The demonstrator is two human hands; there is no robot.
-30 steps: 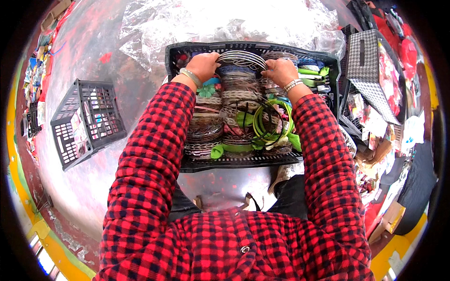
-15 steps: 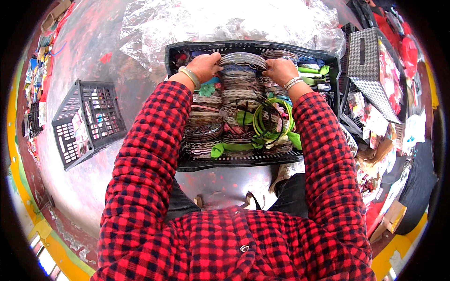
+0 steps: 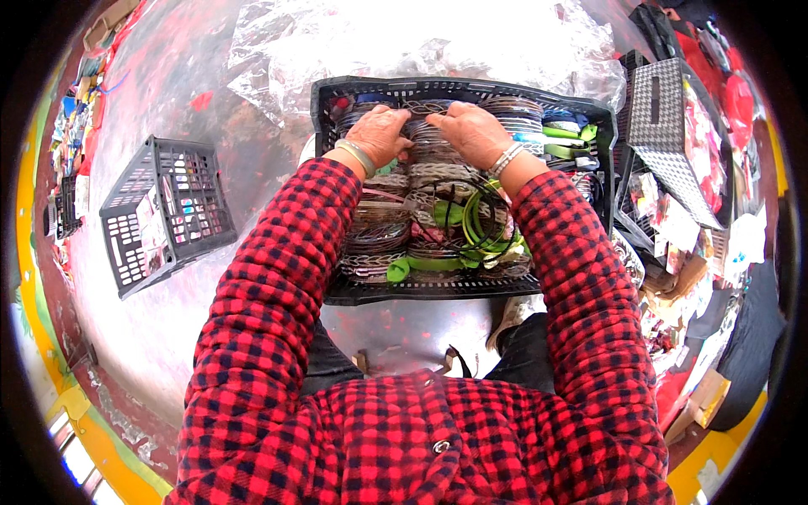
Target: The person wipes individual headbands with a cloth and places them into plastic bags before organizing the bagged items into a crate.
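Observation:
A black plastic crate in front of me is packed with rows of thin curved headbands, some braided. My left hand and my right hand are at the far end of the middle row of headbands. Their fingers are bent and closed on either side of that stack, with the fingertips partly hidden. Lime green bands and thin black loops lie loosely over the near rows. A green strip crosses the near side of the crate.
A smaller black crate with small colourful things stands on the floor at left. Clear plastic sheeting spreads beyond the packed crate. At right are a black-and-white patterned box and heaped packages, with a cardboard box nearer me.
The bundle of headbands that both hands held raised is now down in the middle row. My hands have come closer together, the right one moving left.

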